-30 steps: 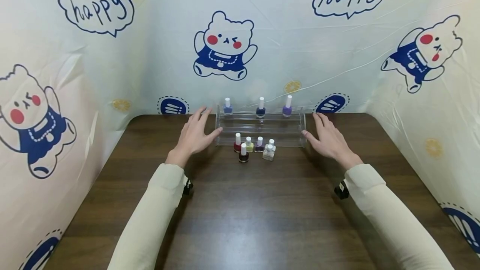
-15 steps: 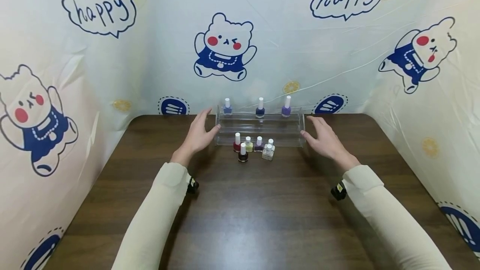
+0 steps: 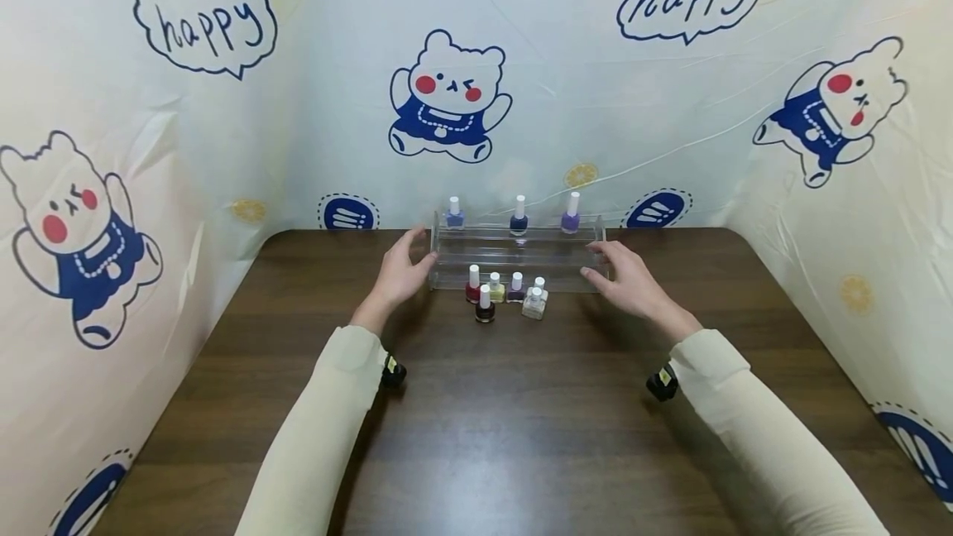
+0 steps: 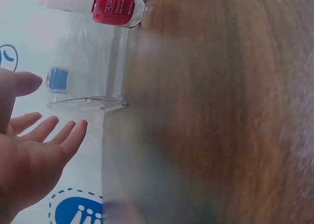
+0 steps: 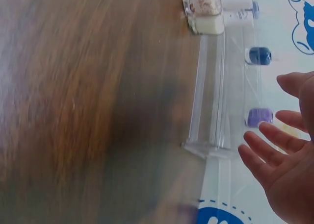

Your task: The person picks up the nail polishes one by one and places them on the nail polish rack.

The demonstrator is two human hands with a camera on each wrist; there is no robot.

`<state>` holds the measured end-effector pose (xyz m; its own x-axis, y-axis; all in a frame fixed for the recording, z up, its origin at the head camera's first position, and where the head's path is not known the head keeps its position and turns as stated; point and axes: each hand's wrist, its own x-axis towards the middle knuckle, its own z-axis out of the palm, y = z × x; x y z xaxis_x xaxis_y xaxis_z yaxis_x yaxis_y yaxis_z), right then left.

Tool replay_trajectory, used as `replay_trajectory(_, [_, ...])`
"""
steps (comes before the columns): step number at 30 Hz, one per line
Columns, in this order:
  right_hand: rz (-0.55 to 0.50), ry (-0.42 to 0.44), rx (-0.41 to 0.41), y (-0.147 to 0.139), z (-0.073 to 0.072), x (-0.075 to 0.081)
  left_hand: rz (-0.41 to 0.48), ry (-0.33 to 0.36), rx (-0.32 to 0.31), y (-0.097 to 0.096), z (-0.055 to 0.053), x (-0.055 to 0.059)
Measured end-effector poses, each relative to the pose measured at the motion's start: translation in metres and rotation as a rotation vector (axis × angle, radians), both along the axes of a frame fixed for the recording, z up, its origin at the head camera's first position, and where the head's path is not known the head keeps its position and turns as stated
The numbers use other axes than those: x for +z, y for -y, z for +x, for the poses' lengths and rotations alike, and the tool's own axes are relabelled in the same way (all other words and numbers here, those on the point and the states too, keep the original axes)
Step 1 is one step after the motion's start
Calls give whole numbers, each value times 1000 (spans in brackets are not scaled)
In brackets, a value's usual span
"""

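A clear stepped rack [image 3: 514, 255] stands at the table's back. Along its top tier are a light blue nail polish bottle [image 3: 455, 219], a dark blue one [image 3: 519, 223] and a purple one [image 3: 571, 222]. My left hand [image 3: 398, 279] is at the rack's left end, its fingers loosely spread in the left wrist view. At the right end is my right hand [image 3: 631, 279], fingers relaxed, thumb and index overlapping the rack's edge in the head view. Whether either hand touches the rack, I cannot tell. Red [image 4: 115, 8], yellow [image 3: 496, 293] and other polish bottles cluster in front.
Nearest to me in the cluster are a blackish bottle [image 3: 485, 313] and a clear bottle [image 3: 533, 307]. The brown wooden table [image 3: 514, 420] extends toward me. A printed cloth [image 3: 566, 73] hangs behind the rack and along both sides.
Both hands have drawn inward to the rack's ends. The right hand moved left and now overlaps the rack's edge in the head view. The bottles keep their places.
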<state>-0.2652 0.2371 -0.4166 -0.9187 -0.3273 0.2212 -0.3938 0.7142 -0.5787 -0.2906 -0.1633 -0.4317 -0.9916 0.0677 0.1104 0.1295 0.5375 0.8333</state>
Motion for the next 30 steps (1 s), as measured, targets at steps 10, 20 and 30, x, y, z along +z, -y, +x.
replay_trajectory(10, [-96, 70, 84, 23, 0, 0, 79, 103, -2, -1, -2, -10])
replay_trajectory(20, [-110, 91, 159, 41, -3, -2, 104, 152, -14, -5, 1, -16])
replay_trajectory(30, [-118, 119, 228, 49, -8, -9, 119, 157, -44, -6, -1, -22])
